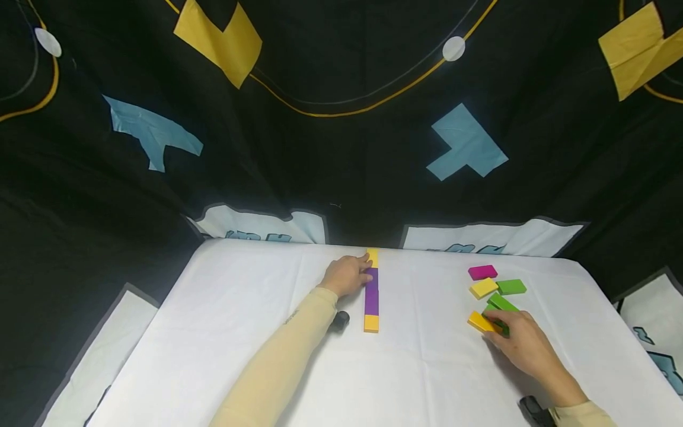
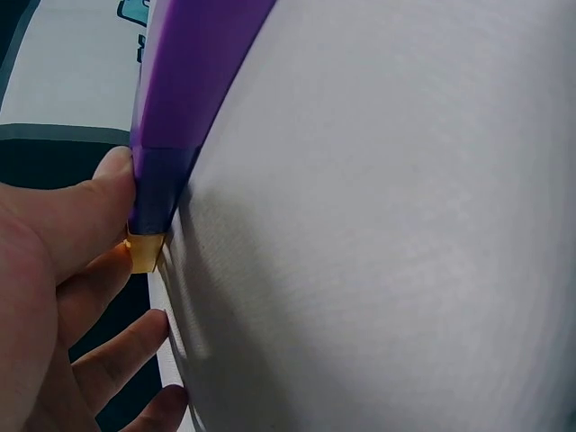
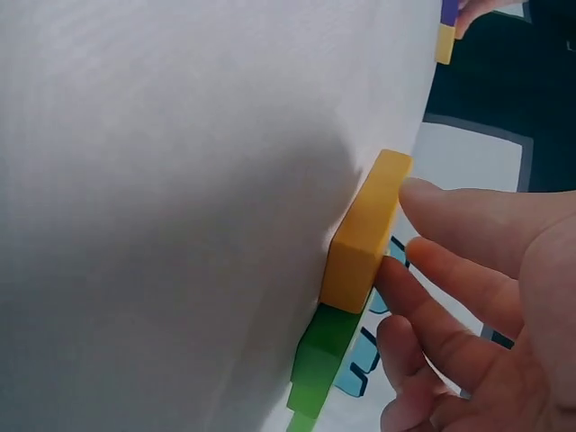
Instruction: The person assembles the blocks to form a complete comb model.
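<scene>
In the head view, a straight column of blocks runs away from me, with a yellow block [image 1: 371,324] at the near end, purple blocks [image 1: 371,299] in the middle and another yellow block [image 1: 374,256] at the far end. My left hand [image 1: 345,276] touches the column's left side near its far end; its thumb lies against the purple part [image 2: 166,180] in the left wrist view. On the right, my right hand [image 1: 523,344] reaches over a yellow block [image 3: 364,238], its thumb and fingertips against the upper side. A green block [image 3: 324,346] adjoins that one, partly hidden by the hand in the head view.
Beyond the right hand lie a green block [image 1: 501,302], another green one [image 1: 511,287], a yellow block [image 1: 483,288] and a magenta block [image 1: 482,272]. The white tabletop [image 1: 416,379] ends at a dark patterned cloth [image 1: 341,172] behind.
</scene>
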The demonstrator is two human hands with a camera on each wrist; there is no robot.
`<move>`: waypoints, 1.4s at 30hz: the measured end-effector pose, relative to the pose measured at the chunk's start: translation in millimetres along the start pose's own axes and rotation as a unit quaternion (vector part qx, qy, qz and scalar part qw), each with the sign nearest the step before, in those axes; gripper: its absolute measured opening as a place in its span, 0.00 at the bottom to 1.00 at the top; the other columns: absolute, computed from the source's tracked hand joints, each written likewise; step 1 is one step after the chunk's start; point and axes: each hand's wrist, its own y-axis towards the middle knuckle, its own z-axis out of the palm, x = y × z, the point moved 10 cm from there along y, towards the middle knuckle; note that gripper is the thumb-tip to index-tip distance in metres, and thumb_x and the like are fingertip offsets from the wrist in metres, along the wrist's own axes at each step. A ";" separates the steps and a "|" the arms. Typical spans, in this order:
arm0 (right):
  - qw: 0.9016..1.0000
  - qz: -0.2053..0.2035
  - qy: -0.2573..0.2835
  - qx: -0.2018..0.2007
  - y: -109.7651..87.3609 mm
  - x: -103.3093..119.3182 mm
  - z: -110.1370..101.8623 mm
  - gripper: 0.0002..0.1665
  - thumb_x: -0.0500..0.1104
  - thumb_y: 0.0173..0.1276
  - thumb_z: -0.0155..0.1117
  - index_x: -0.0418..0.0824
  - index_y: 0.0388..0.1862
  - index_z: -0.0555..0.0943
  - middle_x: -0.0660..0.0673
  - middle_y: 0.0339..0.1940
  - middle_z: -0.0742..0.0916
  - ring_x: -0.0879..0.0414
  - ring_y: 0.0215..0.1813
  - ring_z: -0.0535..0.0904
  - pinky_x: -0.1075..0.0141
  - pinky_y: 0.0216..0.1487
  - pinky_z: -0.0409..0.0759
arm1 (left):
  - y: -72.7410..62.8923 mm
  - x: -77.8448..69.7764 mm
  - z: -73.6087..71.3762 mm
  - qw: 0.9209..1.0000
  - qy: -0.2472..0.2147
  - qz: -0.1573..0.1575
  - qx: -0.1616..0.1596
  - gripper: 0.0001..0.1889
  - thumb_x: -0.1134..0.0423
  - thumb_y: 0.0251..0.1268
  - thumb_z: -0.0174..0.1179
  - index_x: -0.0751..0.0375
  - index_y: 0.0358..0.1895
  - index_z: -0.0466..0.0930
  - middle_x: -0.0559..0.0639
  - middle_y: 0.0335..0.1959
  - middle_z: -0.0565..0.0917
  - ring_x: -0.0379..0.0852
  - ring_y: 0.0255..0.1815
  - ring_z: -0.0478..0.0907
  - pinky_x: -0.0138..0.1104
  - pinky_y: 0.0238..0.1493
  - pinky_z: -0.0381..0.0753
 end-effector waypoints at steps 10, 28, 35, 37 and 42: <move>0.999 0.016 -0.032 0.011 2.4 0.6 3.6 0.27 0.45 0.59 0.77 0.31 0.53 0.84 0.48 0.29 0.82 0.49 0.35 0.73 0.56 0.35 0.76 | -0.7 -0.9 -1.8 1.000 -0.007 0.001 -0.002 0.24 0.53 0.70 0.64 0.50 0.67 0.78 0.44 0.73 0.70 0.55 0.72 0.69 0.52 0.68 0.69; 0.998 0.024 0.015 0.062 1.9 -3.7 20.5 0.45 0.57 0.58 0.77 0.29 0.64 0.76 0.42 0.37 0.82 0.50 0.39 0.75 0.55 0.39 0.80 | 0.8 0.1 0.1 1.000 -0.003 -0.002 0.003 0.24 0.53 0.70 0.64 0.49 0.67 0.77 0.44 0.74 0.69 0.55 0.72 0.68 0.52 0.68 0.70; 0.997 0.007 0.035 0.063 -3.3 -4.4 18.0 0.49 0.57 0.52 0.81 0.28 0.64 0.75 0.30 0.56 0.83 0.44 0.46 0.80 0.45 0.50 0.83 | 0.5 -0.3 -0.5 1.000 0.004 -0.003 0.001 0.24 0.52 0.70 0.64 0.49 0.67 0.78 0.44 0.73 0.70 0.55 0.72 0.69 0.51 0.68 0.70; 0.997 0.008 0.037 0.067 -4.3 -5.0 17.9 0.50 0.57 0.51 0.81 0.29 0.65 0.75 0.30 0.56 0.82 0.45 0.46 0.79 0.46 0.49 0.84 | 0.7 0.0 -0.2 1.000 0.004 -0.004 0.002 0.24 0.52 0.70 0.64 0.49 0.67 0.77 0.44 0.73 0.70 0.55 0.72 0.69 0.51 0.68 0.70; 0.996 0.013 0.045 0.078 -4.9 -7.2 19.0 0.51 0.57 0.51 0.82 0.30 0.66 0.74 0.30 0.58 0.82 0.44 0.48 0.80 0.45 0.51 0.83 | 0.8 -0.4 0.1 1.000 0.003 -0.003 0.002 0.24 0.53 0.70 0.64 0.49 0.67 0.78 0.44 0.73 0.70 0.55 0.72 0.69 0.51 0.68 0.70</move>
